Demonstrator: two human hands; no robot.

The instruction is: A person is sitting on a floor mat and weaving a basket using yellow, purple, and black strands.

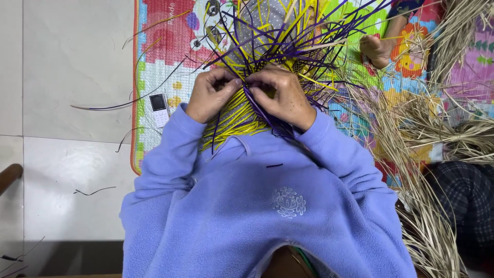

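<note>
I see my left hand (210, 96) and right hand (282, 98) side by side, fingers curled tight, pinching purple and yellow strips (242, 110) of the weave (278, 36), above my lap on the mat (170, 46).

The 2 hands meet at the picture's centre, left hand (210, 96) at 9 o'clock of the right hand (282, 98), fingertips touching, both pressed on the woven strips (267, 38) that fan out toward 12 o'clock. The strips lie on a play mat (159, 46) spread on the floor (62, 77). A small phone (159, 109) lies on the mat at 9 o'clock of the left hand. Loose straw (411, 134) is heaped at 3 o'clock, and a bare foot (376, 50) rests at 1 o'clock.
</note>
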